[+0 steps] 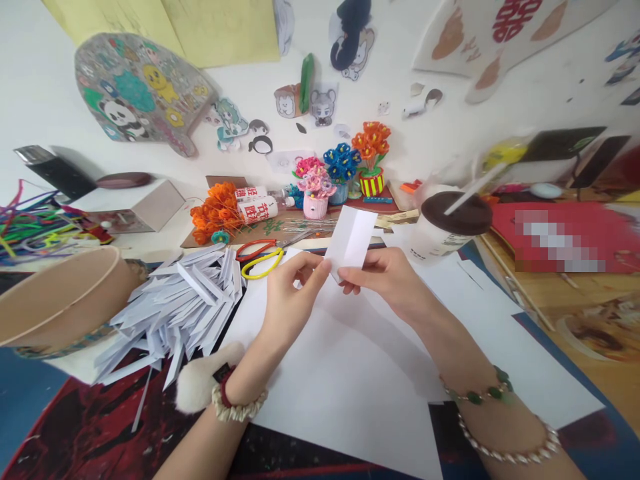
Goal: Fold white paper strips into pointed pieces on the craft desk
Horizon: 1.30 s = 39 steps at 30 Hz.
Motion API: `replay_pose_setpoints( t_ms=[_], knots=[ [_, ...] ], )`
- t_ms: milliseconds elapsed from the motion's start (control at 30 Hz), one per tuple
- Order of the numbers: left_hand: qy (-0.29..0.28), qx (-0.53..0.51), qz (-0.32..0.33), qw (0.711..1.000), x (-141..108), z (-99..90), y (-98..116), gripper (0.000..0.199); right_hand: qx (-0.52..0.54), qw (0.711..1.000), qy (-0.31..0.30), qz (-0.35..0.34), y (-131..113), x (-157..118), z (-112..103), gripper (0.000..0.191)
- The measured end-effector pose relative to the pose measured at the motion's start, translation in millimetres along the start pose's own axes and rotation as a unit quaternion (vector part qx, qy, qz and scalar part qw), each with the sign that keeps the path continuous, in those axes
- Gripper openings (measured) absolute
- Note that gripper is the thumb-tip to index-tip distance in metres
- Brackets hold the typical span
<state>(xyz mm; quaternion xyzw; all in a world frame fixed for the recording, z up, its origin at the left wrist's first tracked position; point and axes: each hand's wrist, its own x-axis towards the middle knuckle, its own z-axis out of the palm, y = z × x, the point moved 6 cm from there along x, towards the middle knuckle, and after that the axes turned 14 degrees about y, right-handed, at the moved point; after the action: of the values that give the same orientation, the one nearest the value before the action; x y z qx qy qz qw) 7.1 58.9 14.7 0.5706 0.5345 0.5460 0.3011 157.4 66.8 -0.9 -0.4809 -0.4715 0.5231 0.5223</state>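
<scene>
Both hands pinch a small white piece of paper (353, 237) that has a lengthwise crease, holding it up above larger white sheets (350, 373) on the table. Thumb and fingers of my left hand (295, 287) grip its lower left corner. At the lower right edge, my right hand (383, 277) holds it with the thumb in front and fingertips curled behind. Left of my hands lies a heap of folded white paper strips (185, 300). Scissors (260, 257) with red and yellow handles rest just behind my left hand.
A round tan container (65, 293) stands at the left. A brown-lidded cup with a straw (453, 227) is at the right, near a red item (505, 230). Along the wall stand flower pots (316, 200), beside orange craft flowers (215, 210) and a white box (135, 207).
</scene>
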Motion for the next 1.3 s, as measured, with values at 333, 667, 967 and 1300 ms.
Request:
replay_pose_setpoints(
  t_ms=[333,667,967,1300],
  knots=[
    [-0.017,0.027,0.017,0.999,-1.3,3.6,0.7,0.025,0.003,1.000,0.014,-0.007,0.8,1.0,-0.5,0.005],
    [-0.065,0.032,-0.004,0.997,-4.8,8.5,1.8,0.023,0.015,0.998,0.051,-0.021,-2.3,1.9,-2.5,0.004],
    [-0.087,0.008,0.030,0.996,-6.6,9.7,9.8,0.021,0.022,0.998,0.054,-0.014,-0.3,1.5,-5.0,0.007],
    [-0.108,-0.001,0.006,0.994,-6.5,11.4,6.9,0.022,0.018,0.997,0.068,-0.014,1.5,3.8,-8.5,0.009]
  ],
)
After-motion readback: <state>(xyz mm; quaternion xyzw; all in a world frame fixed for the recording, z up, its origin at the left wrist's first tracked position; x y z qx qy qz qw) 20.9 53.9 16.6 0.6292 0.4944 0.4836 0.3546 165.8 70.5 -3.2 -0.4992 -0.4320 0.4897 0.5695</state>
